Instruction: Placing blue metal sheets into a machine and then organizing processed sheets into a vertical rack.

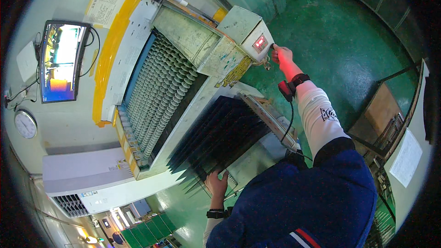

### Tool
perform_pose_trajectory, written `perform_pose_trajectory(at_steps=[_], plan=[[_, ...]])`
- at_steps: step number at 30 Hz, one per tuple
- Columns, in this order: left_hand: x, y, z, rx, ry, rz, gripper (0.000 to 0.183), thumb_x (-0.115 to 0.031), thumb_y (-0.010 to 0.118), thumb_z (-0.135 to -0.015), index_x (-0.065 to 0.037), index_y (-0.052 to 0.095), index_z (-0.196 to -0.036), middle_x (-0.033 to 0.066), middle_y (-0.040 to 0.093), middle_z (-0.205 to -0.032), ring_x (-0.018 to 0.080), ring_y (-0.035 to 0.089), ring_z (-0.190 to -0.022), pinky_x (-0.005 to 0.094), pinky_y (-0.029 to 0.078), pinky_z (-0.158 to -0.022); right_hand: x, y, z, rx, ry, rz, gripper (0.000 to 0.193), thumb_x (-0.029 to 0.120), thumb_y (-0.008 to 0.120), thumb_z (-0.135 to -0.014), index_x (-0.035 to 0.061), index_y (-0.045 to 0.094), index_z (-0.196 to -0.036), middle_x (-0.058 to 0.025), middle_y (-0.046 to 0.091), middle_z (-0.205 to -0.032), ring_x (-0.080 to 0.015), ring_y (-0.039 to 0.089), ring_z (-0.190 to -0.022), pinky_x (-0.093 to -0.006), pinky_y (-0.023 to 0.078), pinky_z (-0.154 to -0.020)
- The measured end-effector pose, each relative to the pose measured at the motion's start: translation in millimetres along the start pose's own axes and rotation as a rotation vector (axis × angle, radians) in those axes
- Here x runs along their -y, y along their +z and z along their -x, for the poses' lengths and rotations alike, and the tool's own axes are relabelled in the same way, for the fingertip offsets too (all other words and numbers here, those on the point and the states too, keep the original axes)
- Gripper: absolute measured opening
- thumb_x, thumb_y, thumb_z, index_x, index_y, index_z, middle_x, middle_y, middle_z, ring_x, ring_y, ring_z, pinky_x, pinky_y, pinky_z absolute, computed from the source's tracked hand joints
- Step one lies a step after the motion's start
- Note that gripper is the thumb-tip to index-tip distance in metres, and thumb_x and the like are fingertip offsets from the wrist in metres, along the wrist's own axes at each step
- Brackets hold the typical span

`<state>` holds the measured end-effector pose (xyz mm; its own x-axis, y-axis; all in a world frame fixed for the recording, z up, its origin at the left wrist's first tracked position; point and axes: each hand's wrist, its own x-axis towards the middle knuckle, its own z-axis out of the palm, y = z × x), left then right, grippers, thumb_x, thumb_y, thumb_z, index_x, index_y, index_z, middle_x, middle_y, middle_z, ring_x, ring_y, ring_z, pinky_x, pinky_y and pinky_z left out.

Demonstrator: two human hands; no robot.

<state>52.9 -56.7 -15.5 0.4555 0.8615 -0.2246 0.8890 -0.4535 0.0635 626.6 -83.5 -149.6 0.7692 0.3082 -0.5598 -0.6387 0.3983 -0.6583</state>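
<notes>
My right hand (pixel 282 56) reaches out to a grey-white control box (pixel 253 31) with a lit red display. Its fingers are closed on a small dark knob (pixel 271 46) on the side of the box. My left hand (pixel 217 184) is lower down, at the near edge of a row of dark, thin panels (pixel 220 131) standing side by side in a rack. Its thumb and fingers are apart; whether it touches a panel edge is hard to tell. Behind the panels lies a roller conveyor machine (pixel 158 92) with many pale ring-shaped wheels.
A monitor (pixel 65 62) and a round clock (pixel 25 124) hang on the left wall. Below them stands a white air conditioner (pixel 85 172). To the right are a framed cart (pixel 379 110) and a paper sheet (pixel 406 158). Green floor (pixel 330 32) extends beyond the control box.
</notes>
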Motion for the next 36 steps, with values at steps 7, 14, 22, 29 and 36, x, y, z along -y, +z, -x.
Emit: perform_pose_trajectory(at_steps=[7, 14, 22, 29, 36], plan=[[3, 3, 0, -0.021, 0.015, 0.001, 0.041, -0.046, 0.072, -0.079, -0.012, 0.072, -0.103, 0.0115, 0.069, -0.105, 0.0373, 0.058, -0.106, 0.0495, 0.04, -0.094, -1, 2, 1, -0.003, 0.001, 0.009, 0.021, 0.019, 0.071, -0.091, 0.0047, 0.055, -0.091, 0.0012, 0.05, -0.068, -0.0101, 0.047, -0.053, -0.0265, 0.041, -0.046], [4, 4, -1, -0.048, 0.041, -0.022, 0.043, -0.047, 0.071, -0.08, -0.011, 0.072, -0.103, 0.0113, 0.069, -0.104, 0.0373, 0.058, -0.105, 0.0496, 0.04, -0.092, -17, -14, -32, 0.038, -0.01, -0.012, 0.029, 0.026, 0.073, -0.088, 0.0005, 0.062, -0.093, -0.0078, 0.064, -0.074, -0.0181, 0.062, -0.057, -0.0315, 0.051, -0.05], [0, 1, -1, 0.0, 0.008, -0.015, 0.045, -0.048, 0.07, -0.081, -0.011, 0.072, -0.106, 0.0121, 0.069, -0.108, 0.0387, 0.057, -0.109, 0.0504, 0.039, -0.094, -15, -11, -25, -0.013, 0.0, 0.015, 0.031, 0.029, 0.073, -0.088, 0.0011, 0.063, -0.095, -0.0079, 0.064, -0.076, -0.0189, 0.063, -0.059, -0.0323, 0.052, -0.052], [7, 8, -1, -0.032, 0.008, -0.057, 0.045, -0.048, 0.075, -0.077, -0.015, 0.072, -0.107, 0.0126, 0.07, -0.11, 0.0355, 0.06, -0.107, 0.0483, 0.042, -0.094, -2, 0, -3, -0.012, 0.009, -0.022, 0.022, 0.019, 0.07, -0.092, 0.0058, 0.053, -0.087, 0.0019, 0.049, -0.065, -0.0092, 0.046, -0.051, -0.025, 0.037, -0.043], [3, 5, 1, -0.067, 0.056, -0.017, 0.045, -0.048, 0.072, -0.079, -0.009, 0.072, -0.102, 0.0112, 0.07, -0.101, 0.0355, 0.059, -0.1, 0.0501, 0.04, -0.087, -6, -3, -8, 0.017, 0.007, -0.033, 0.023, 0.021, 0.071, -0.091, 0.0042, 0.056, -0.088, -0.0014, 0.053, -0.067, -0.0124, 0.051, -0.053, -0.0279, 0.041, -0.045]])
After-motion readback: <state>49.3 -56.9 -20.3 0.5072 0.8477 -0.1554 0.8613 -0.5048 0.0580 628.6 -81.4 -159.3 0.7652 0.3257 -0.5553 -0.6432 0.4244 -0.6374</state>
